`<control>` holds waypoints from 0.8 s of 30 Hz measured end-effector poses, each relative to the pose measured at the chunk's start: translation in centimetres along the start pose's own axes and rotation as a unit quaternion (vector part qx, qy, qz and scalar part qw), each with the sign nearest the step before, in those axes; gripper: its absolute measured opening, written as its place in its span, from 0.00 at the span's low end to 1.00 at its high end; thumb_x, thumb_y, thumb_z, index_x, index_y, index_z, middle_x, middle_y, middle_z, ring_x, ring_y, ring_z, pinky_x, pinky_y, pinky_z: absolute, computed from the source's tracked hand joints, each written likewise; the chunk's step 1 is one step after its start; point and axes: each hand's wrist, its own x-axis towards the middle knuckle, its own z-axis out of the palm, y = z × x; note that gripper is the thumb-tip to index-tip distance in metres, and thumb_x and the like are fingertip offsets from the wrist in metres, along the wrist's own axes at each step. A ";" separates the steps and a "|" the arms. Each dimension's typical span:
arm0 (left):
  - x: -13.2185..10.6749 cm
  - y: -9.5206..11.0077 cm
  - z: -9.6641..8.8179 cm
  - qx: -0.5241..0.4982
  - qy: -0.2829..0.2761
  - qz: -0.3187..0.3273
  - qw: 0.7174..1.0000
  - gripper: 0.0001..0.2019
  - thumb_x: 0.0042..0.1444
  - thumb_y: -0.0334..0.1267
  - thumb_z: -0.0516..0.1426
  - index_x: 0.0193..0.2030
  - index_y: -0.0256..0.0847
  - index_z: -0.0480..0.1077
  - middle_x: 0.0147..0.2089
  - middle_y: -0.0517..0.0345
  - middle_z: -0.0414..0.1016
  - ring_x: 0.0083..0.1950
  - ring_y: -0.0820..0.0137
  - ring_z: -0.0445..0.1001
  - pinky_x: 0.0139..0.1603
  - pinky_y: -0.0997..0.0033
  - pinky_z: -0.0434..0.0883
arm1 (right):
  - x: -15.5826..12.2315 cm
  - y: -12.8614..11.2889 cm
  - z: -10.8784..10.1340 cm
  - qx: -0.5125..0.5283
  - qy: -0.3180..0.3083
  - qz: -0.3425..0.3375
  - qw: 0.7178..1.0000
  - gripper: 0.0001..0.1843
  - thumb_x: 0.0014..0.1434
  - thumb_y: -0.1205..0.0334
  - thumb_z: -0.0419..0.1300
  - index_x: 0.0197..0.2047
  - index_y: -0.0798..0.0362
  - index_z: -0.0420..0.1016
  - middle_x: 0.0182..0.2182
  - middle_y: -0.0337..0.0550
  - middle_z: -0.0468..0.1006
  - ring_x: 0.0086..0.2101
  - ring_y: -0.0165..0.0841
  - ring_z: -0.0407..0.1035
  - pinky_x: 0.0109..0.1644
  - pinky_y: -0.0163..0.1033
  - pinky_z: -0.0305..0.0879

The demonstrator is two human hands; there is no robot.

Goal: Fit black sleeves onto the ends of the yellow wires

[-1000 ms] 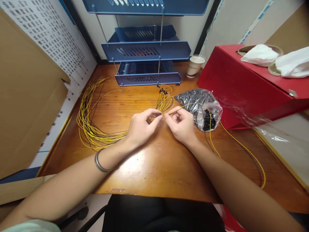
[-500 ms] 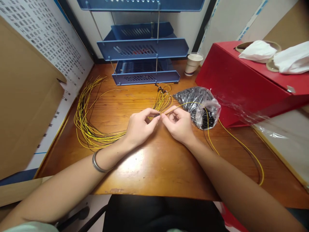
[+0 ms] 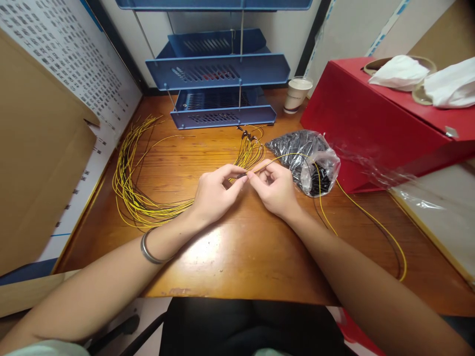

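Over the middle of the wooden table (image 3: 237,257) my two hands meet fingertip to fingertip. My left hand (image 3: 217,194) pinches a small black connector (image 3: 242,175), partly hidden by the fingers. Close against it, my right hand (image 3: 273,190) grips the end of a yellow and black wire (image 3: 374,213), which arches over the bag and curves down to the right. Behind my hands lies a bundle of yellow wires (image 3: 249,151) with black connectors on their far ends. A larger coil of yellow and black wires (image 3: 128,183) spreads to the left, passing behind my left wrist.
A clear plastic bag (image 3: 297,146) of small black parts lies right of my hands. Blue tiered trays (image 3: 222,118) and a paper cup (image 3: 297,96) stand at the back. A red box (image 3: 363,123) with tissues is at the right, cardboard (image 3: 44,148) at the left.
My hands hold nearly the same pose, fingertips still together at the connector and wire. The whole view has shifted very slightly.
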 end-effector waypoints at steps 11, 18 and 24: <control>0.0 0.0 -0.1 0.010 -0.009 0.000 1.000 0.10 0.62 0.40 0.61 0.45 0.39 0.80 0.38 0.55 0.85 0.28 0.72 0.77 0.30 0.74 0.74 | 0.0 0.0 0.0 0.020 -0.013 0.009 1.000 0.08 0.56 0.60 0.62 0.28 0.51 0.68 0.15 0.28 0.60 0.18 0.24 0.53 0.25 0.35 0.50; 0.1 0.0 0.0 0.005 -0.017 0.006 1.000 0.10 0.62 0.39 0.61 0.45 0.39 0.80 0.38 0.54 0.85 0.34 0.69 0.82 0.32 0.75 0.75 | 0.1 0.1 0.0 0.022 -0.017 0.006 1.000 0.07 0.56 0.60 0.62 0.29 0.51 0.68 0.15 0.27 0.59 0.18 0.24 0.52 0.25 0.35 0.50; 0.1 0.1 -0.1 0.008 -0.022 0.007 1.000 0.09 0.62 0.38 0.61 0.46 0.39 0.80 0.41 0.54 0.85 0.35 0.70 0.82 0.33 0.75 0.75 | 0.1 0.4 -0.1 0.021 -0.027 0.016 0.999 0.09 0.56 0.59 0.62 0.28 0.51 0.67 0.16 0.30 0.62 0.19 0.25 0.55 0.26 0.36 0.51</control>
